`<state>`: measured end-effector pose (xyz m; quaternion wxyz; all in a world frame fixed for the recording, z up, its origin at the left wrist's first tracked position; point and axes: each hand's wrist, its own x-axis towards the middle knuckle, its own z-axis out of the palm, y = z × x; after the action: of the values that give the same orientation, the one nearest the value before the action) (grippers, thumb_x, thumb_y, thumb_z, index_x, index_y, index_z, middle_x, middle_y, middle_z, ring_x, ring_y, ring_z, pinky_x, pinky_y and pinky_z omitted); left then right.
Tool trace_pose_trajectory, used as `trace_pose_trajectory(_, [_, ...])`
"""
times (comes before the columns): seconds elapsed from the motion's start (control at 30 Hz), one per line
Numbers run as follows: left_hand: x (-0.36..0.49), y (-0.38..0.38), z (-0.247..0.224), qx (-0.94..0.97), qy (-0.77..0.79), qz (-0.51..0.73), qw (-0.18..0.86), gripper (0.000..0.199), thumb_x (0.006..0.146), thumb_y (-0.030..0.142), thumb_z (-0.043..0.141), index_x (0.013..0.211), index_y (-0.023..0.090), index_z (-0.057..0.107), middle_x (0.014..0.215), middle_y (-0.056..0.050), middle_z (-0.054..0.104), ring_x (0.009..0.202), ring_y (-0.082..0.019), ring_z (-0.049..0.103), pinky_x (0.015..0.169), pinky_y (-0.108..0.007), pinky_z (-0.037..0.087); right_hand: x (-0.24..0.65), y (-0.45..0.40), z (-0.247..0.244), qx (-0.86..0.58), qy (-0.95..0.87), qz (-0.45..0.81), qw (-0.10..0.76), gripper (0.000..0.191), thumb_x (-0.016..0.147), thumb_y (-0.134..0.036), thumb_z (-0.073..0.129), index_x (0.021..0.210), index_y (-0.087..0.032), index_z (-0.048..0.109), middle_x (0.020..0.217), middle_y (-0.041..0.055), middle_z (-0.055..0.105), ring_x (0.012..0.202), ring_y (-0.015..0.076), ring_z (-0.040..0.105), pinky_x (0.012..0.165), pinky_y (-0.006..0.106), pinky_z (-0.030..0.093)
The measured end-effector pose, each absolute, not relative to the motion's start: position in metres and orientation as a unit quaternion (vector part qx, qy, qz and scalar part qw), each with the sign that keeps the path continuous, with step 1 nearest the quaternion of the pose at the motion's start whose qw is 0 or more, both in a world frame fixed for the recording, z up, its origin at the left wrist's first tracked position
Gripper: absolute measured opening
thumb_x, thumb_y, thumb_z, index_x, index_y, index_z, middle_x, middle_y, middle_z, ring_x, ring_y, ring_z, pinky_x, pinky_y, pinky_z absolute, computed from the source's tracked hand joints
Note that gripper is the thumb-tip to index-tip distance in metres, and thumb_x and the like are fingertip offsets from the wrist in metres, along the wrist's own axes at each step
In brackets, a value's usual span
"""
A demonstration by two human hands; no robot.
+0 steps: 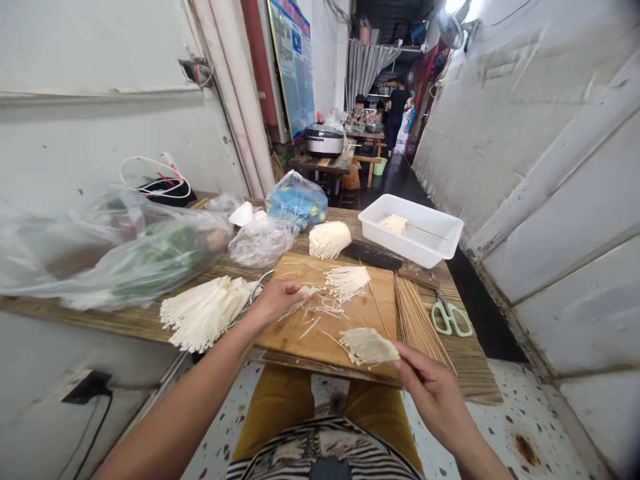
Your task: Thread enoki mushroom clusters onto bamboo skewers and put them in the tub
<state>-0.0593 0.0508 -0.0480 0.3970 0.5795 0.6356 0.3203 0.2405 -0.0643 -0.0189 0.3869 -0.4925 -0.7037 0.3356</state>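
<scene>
Head-worn view, looking forward and down

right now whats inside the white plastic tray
The white plastic tray holds a small bunch of enoki mushrooms and a thin wooden skewer; whatever lies beneath the bunch is hidden.

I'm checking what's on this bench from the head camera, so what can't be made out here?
Head view:
Contents of the large clear plastic bag: blurred by its film, beyond something green.
What the left hand holds on the cutting board: hidden by the hand.
Far side of the enoki bunch in the right hand: hidden by the bunch.
Bowls on the far table: too small to show their contents.
</scene>
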Motion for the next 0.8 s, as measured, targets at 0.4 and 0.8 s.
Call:
trace_pose_trajectory(0.4, [-0.034,0.005,0.003,0.352,0.468,0.453,0.672,0.025,0.06,0.029,0.082,0.076,0.013,0.071,0.075,-0.005,0.073,0.071,-0.014,0.066,0.07,-0.023,0.051,0.224,-0.031,0.025,-0.423,-0.788,0.33,0.304,0.037,0.091,-0.019,0.045,0.123,-0.027,0.061,0.111,0.0014,0.07,0.097,0.0188,0.067,0.087,0.033,0.052])
trace_pose_trajectory(0.8, [-0.024,-0.006,0.014,0.266,0.447,0.463,0.718,0.016,0.068,0.011,0.075,0.083,0.012,0.07,0.079,-0.007,0.074,0.074,-0.018,0.071,0.07,-0.025,0.059,0.226,-0.033,0.032,-0.42,-0.785,0.335,0.309,0.037,0.091,-0.02,0.045,0.124,-0.028,0.06,0.114,0.0013,0.069,0.098,0.02,0.066,0.088,0.034,0.051])
